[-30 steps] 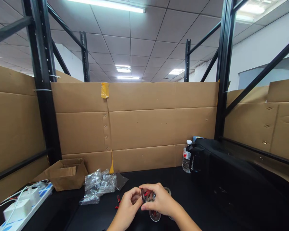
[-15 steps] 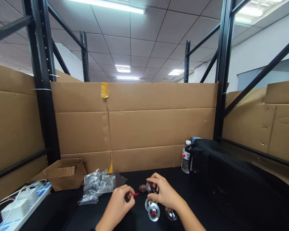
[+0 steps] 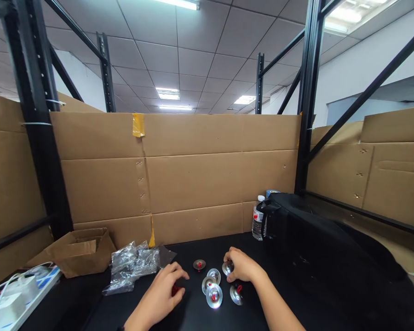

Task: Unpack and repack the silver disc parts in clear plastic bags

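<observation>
Several small silvery finger cymbals with red cord loops lie on the black tabletop. Three of them, including the front finger cymbal (image 3: 214,296), overlap in the middle. My right hand (image 3: 243,266) pinches another finger cymbal (image 3: 227,268) by its edge, low over the table. Just below that hand is a tilted finger cymbal (image 3: 236,294) with a red loop, and a darker finger cymbal (image 3: 199,265) sits farther back. My left hand (image 3: 163,287) is left of the group, its fingers curled around a bit of red cord (image 3: 175,290), mostly hidden in the palm.
Crumpled clear plastic bags (image 3: 134,266) and an open cardboard box (image 3: 77,253) are at left, beside a power strip (image 3: 31,303) with white plugs. A water bottle (image 3: 258,218) and a large black bag (image 3: 317,262) stand at right. A cardboard wall (image 3: 193,179) closes the back.
My right hand has moved right, away from the overlapping cymbals, with a cymbal in its fingers. My left hand's fingers have loosened somewhat, and the red tip no longer sticks out. The view has shifted.
</observation>
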### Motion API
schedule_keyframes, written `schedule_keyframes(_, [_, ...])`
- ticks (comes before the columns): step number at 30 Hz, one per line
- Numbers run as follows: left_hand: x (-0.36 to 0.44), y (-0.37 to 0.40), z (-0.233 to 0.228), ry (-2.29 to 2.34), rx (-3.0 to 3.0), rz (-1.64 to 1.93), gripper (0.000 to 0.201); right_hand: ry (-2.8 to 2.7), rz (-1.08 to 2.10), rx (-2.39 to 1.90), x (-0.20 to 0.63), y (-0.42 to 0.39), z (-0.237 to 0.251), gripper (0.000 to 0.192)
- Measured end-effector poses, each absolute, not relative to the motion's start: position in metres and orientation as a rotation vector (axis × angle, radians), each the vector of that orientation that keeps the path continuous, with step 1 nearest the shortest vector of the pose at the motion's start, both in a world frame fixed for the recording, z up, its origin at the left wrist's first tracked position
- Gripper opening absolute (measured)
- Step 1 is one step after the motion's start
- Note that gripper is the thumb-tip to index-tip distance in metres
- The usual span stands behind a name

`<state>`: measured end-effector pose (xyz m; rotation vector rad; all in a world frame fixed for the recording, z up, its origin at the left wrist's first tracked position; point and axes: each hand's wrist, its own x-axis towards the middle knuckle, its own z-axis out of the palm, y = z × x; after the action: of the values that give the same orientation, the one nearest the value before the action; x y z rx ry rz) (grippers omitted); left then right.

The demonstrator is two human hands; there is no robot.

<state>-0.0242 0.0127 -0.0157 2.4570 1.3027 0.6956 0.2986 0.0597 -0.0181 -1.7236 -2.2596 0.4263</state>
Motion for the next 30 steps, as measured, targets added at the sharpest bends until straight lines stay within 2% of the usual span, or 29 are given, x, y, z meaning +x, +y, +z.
schedule_keyframes(6, [0.018,-0.009,-0.019,0.908,2.502,0.578,0.051,-2.277,0.437,-1.762,0.301,0.061,-0.02,0.06])
schedule_keyframes(10, [0.035,-0.003,-0.035,0.733,2.631,0.477,0.043,-2.253,0.439,-1.63,0.297,0.057,-0.014,0.058])
schedule_keyframes(13, [0.037,0.001,-0.04,0.8,2.68,0.44,0.034,-2.237,0.47,-1.459,0.287,0.049,-0.005,0.046])
schedule_keyframes(16, [0.035,-0.003,-0.036,0.968,2.614,0.486,0.035,-2.279,0.537,-1.333,0.277,0.041,0.001,0.04])
schedule_keyframes(25, [0.039,-0.013,-0.037,1.267,2.453,0.554,0.016,-2.36,0.613,-1.242,0.261,0.036,-0.002,0.038])
schedule_keyframes(30, [0.039,-0.01,-0.04,1.249,2.422,0.595,0.013,-2.395,0.595,-1.245,0.258,0.033,0.0,0.038])
